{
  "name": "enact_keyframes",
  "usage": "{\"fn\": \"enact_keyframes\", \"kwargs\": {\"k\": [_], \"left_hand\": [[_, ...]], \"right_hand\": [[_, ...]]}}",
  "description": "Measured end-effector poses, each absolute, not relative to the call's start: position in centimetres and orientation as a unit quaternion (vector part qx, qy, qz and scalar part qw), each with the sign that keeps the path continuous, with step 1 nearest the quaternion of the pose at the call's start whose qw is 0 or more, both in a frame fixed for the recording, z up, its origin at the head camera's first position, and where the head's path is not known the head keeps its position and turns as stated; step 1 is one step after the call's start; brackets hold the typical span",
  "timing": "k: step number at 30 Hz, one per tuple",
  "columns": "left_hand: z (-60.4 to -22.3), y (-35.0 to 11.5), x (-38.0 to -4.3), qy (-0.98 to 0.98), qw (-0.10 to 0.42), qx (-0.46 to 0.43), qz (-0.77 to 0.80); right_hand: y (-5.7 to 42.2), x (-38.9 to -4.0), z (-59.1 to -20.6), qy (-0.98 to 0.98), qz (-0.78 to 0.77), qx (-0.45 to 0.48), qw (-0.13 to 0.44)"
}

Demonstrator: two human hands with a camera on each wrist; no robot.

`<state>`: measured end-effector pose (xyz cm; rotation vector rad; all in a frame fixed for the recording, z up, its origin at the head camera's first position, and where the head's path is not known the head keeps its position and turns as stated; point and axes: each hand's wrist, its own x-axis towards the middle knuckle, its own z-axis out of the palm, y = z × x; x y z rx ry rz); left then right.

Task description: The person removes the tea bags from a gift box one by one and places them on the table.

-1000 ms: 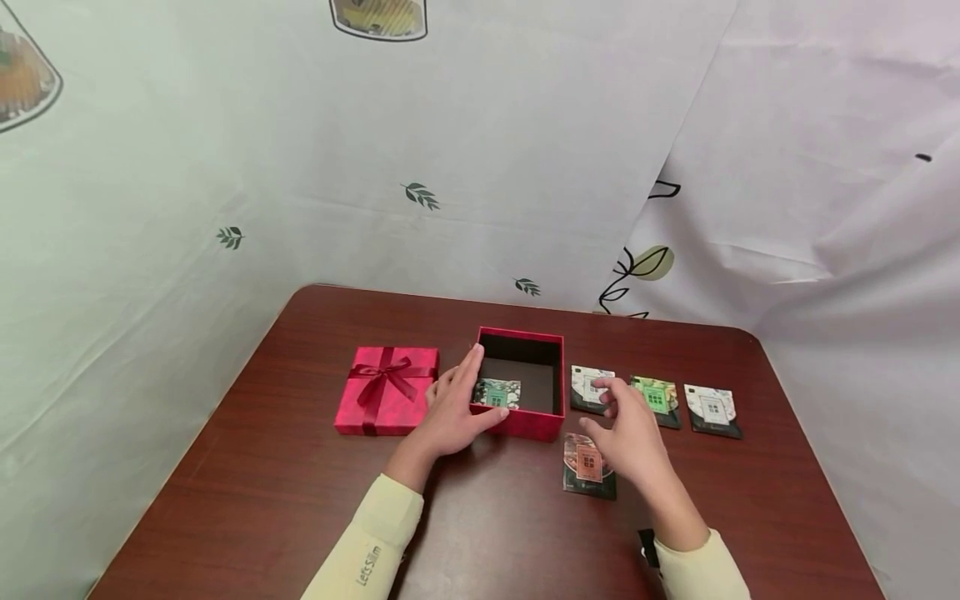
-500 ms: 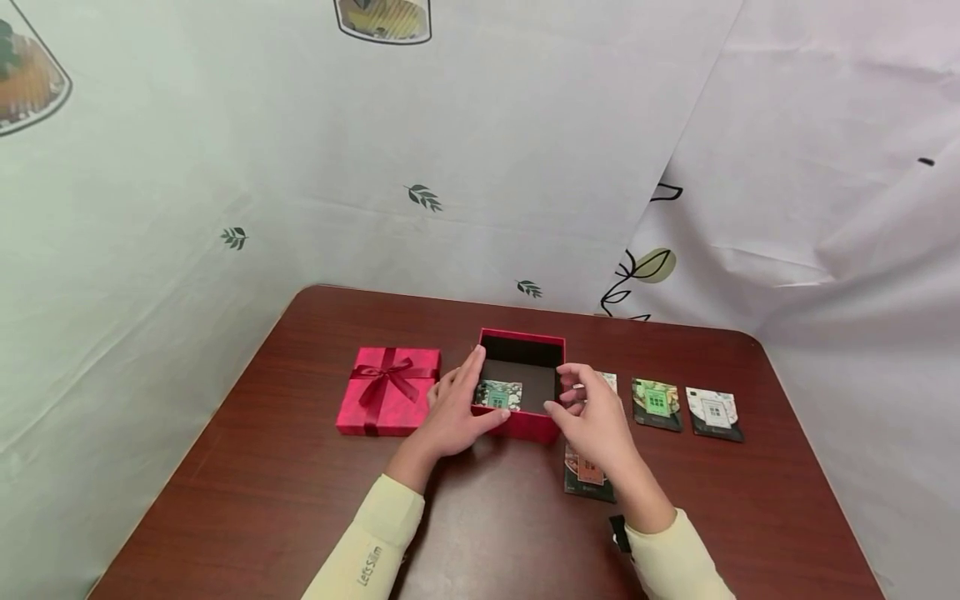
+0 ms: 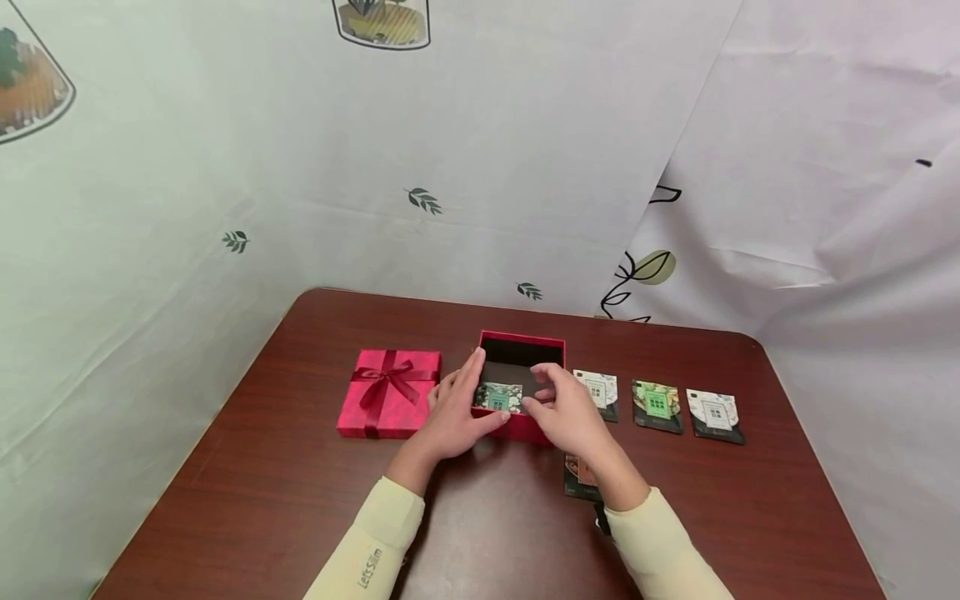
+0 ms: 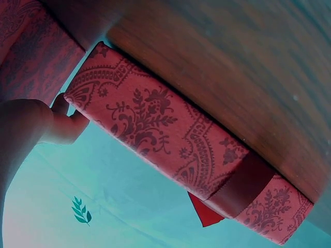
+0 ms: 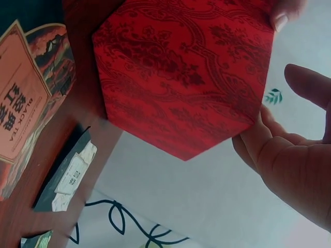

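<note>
An open red gift box (image 3: 521,429) stands on the table with a dark inside. In it, at the front left, lies a green-labelled packet (image 3: 499,397). My left hand (image 3: 453,417) rests along the box's left side, thumb at the front edge and index finger stretched along the rim. Over the right part of the box is my right hand (image 3: 566,412), its fingers loosely bent and nothing seen between them. In the right wrist view, thumb and fingers stand apart beyond the patterned red box (image 5: 186,72). Below the right forearm lies an orange-labelled black tea packet (image 5: 23,98), partly hidden in the head view.
Left of the box lies its red lid (image 3: 386,396) with a ribbon bow. A white-labelled packet (image 3: 597,392), a green-labelled packet (image 3: 657,406) and another white-labelled packet (image 3: 715,414) form a row at the right. Behind the brown table (image 3: 300,483) hangs a patterned cloth.
My right hand has moved left from above the packets to over the box. The white-labelled packet beside the box shows again, while the forearm now covers part of the orange-labelled one. The left hand stays put.
</note>
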<state>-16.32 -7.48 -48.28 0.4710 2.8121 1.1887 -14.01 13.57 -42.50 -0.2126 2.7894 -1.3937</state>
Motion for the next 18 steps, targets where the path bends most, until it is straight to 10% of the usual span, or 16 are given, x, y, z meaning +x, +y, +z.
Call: {"fn": "enact_keyframes", "kwargs": {"k": [18], "left_hand": [[-48.1,-7.5,-16.3,0.91,0.027,0.152,0.384]], "right_hand": [[11.6,-15.6,-42.3,0.941,-0.32,-0.072,0.08]]}}
